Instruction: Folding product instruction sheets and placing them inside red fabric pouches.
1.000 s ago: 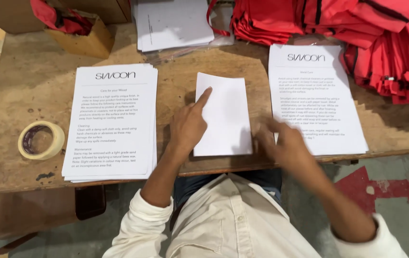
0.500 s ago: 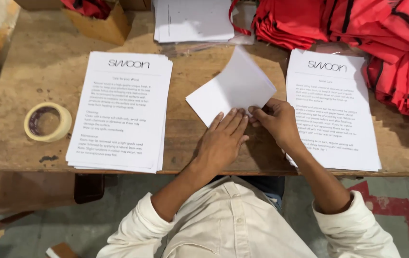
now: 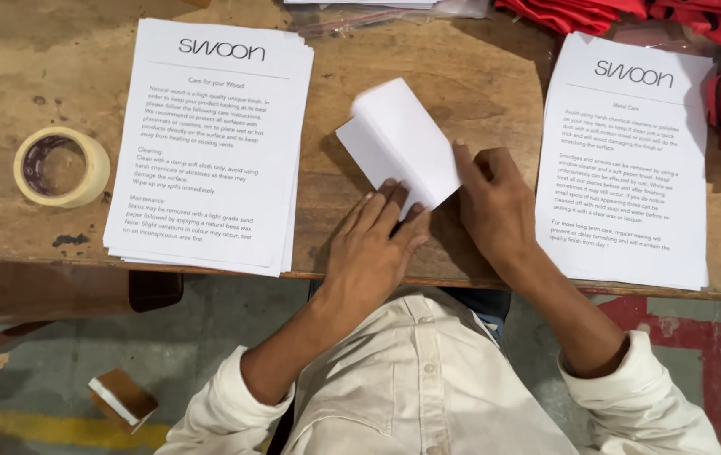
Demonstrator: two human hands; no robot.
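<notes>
A folded white paper sheet [image 3: 394,139] lies tilted on the wooden table [image 3: 470,93], between two stacks of printed sheets. My left hand [image 3: 373,244] rests flat with its fingertips on the paper's lower corner. My right hand [image 3: 495,206] presses the paper's right edge with the index finger and thumb. The upper flap of the paper curls up slightly. Both hands hold the same sheet near the table's front edge.
A stack of printed sheets [image 3: 209,143] lies on the left and another printed stack [image 3: 626,160] on the right. A roll of masking tape [image 3: 61,167] sits far left. Red fabric [image 3: 714,50] is piled at the back right. A small wooden block [image 3: 120,398] lies on the floor.
The flat sheet was lifted, turned at an angle and folded over. Both hands have come together on its lower right edge, and the camera has moved closer.
</notes>
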